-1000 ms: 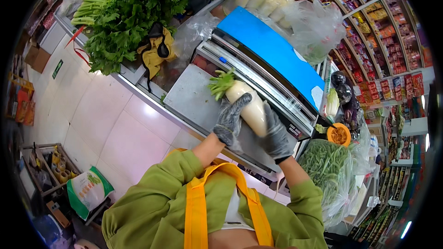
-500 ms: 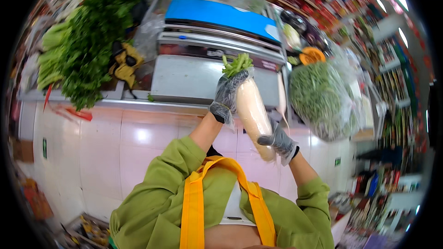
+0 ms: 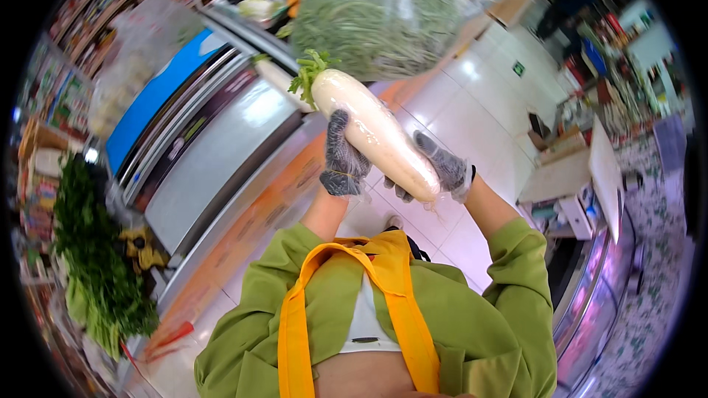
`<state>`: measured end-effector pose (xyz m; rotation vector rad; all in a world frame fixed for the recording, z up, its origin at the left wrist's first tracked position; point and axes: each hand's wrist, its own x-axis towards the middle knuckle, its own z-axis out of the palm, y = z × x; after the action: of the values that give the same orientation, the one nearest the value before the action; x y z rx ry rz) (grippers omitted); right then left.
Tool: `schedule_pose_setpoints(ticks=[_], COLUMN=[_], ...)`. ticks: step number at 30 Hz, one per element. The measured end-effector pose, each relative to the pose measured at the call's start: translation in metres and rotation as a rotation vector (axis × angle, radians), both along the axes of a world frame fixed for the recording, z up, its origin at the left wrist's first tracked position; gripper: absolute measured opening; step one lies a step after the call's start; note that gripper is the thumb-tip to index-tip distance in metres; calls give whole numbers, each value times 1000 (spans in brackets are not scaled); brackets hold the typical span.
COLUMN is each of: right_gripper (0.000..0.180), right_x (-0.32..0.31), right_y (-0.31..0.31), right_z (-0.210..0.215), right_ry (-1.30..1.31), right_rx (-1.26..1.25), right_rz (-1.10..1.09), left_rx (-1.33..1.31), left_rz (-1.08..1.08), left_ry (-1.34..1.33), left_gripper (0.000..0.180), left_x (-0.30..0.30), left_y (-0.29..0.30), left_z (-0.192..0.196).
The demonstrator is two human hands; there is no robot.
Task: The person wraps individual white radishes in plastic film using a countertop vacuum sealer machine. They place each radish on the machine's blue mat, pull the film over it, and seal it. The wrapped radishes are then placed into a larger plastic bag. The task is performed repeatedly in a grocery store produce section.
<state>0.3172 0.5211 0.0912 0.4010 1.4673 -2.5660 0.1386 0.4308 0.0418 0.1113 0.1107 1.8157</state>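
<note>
While both hands are wrapped around one big white radish, we log it as a two-handed hold, clear of the surface, over the pale tiled floor.

Left hand: we see it curled in under the mid-body, thumb up along the near side, palm pressed in, no gap to the radish. Right hand: clamped on the narrow tip end, thumb on the outer side, fingertips showing around the underside. The hands stand apart from each other, radish bridging them. We note grey gloves with clear plastic over them.

The radish tilts, its green stalk stubs at upper left, tip with thin rootlets at lower right. It's shiny; whether that's film or wet skin, we can't tell.

Left of the hands we have a wrapping machine with a blue lid on the surface; a second white radish lies just beside it, partly hidden. Beyond the held radish's stalks: a clear bag of green beans. Leafy celery sits far left.
</note>
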Motion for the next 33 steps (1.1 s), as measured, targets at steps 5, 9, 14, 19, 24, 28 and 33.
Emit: schedule_pose_setpoints(ticks=[5,9,14,19,24,28,33], right_gripper=[64,66,69,76,75,58,50], right_x=[79,152,249,363,284,275,263], right_y=[56,109,152,248,342,428,535], right_z=[9,-42,-112,-120,-69,-74,-72], right_ry=[-96,22,-317,-427,-437,-93,-196], right_rx=[28,941,1863,1518,1658,1558,405], right_rz=[-293,-708,-1115,-1128,-1191,-1185,-812], left_rx=[-128,-293,-384,-390,-359,-18,250], left_rz=[-40,68,76,25,95,-6,-334], left_ry=[86,255,441,413,422,544,386], left_gripper=[68,66,71,67,59,59,68], left_x=[71,151,238,269,310,296,257], left_y=[99,188,302,396,491,547,663], left_z=[-2,24,43,43,15,21,6])
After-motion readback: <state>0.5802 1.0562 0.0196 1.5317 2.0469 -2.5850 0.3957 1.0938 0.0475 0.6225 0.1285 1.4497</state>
